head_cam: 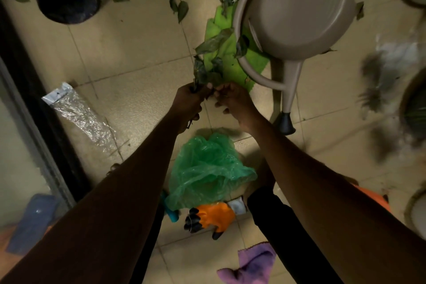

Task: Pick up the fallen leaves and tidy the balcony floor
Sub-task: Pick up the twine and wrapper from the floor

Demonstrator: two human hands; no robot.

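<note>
My left hand [189, 99] grips a bunch of dark green leaves [206, 69] by their stems, above the tiled floor [129, 39]. Right beside it, my right hand [232, 99] has its fingers curled at the base of the same bunch, touching the leaves. More fallen leaves [177, 6] lie scattered on the tiles farther away, some on a bright green cloth [227, 53]. A crumpled green plastic bag [207, 170] lies on the floor below my hands, between my forearms.
A beige watering can [297, 11] lies on the green cloth to the right. A black pot [66, 0] lies at top left, a clear plastic wrapper [78, 113] at left. An orange glove [212, 217] and a purple cloth [253, 263] are near my legs. Plant pots [415, 104] line the right edge.
</note>
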